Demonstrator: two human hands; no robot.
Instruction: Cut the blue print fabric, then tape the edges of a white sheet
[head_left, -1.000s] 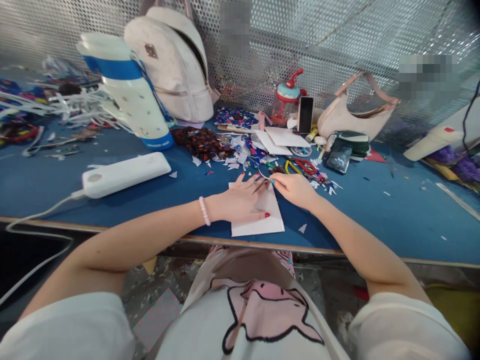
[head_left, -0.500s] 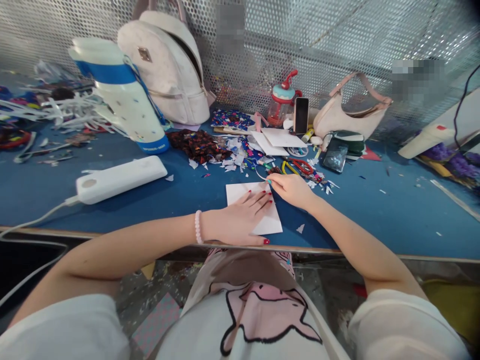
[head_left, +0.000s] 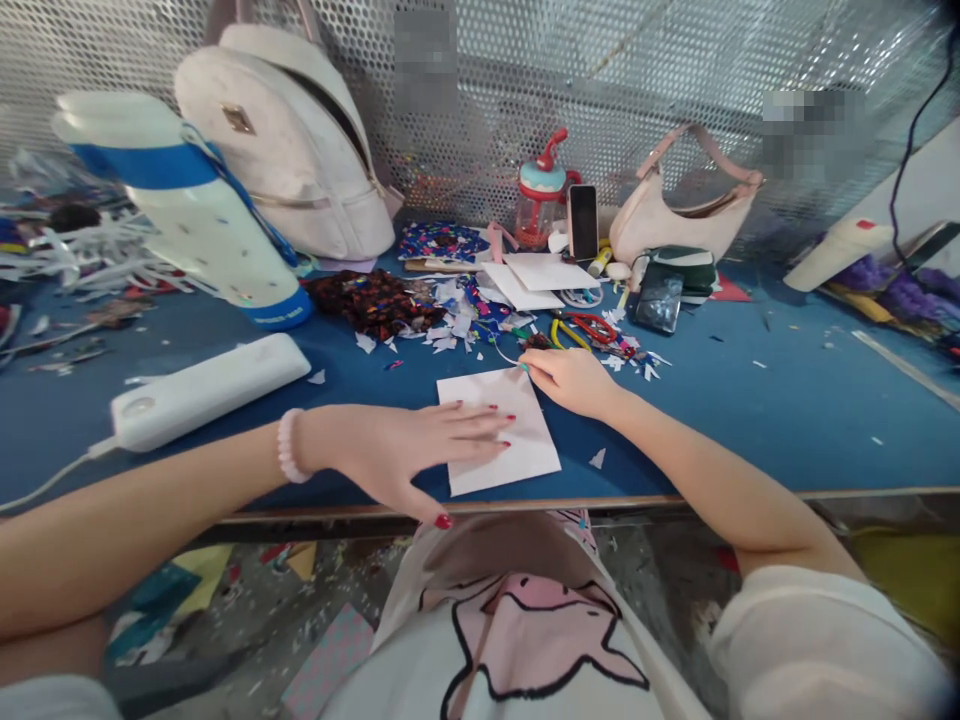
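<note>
A folded white sheet of paper lies near the table's front edge. Over its left part is my left hand, palm down with fingers stretched and thumb apart, holding nothing; whether the fingertips touch the paper I cannot tell. At the sheet's top right corner my right hand is closed in a pinch. A thin white strip runs up and left from those fingertips. A small teal spot shows at the right thumb. Just beyond the right hand lie red-handled pliers and a yellow-handled tool.
Paper scraps and more white sheets lie behind the hands. On the left are a white power bank, a tilted large bottle and a backpack. A cup, phone and handbag stand at the back.
My left hand has slid left across the paper, baring its right part. My right hand keeps its pinch at the corner. The view has shifted slightly.
</note>
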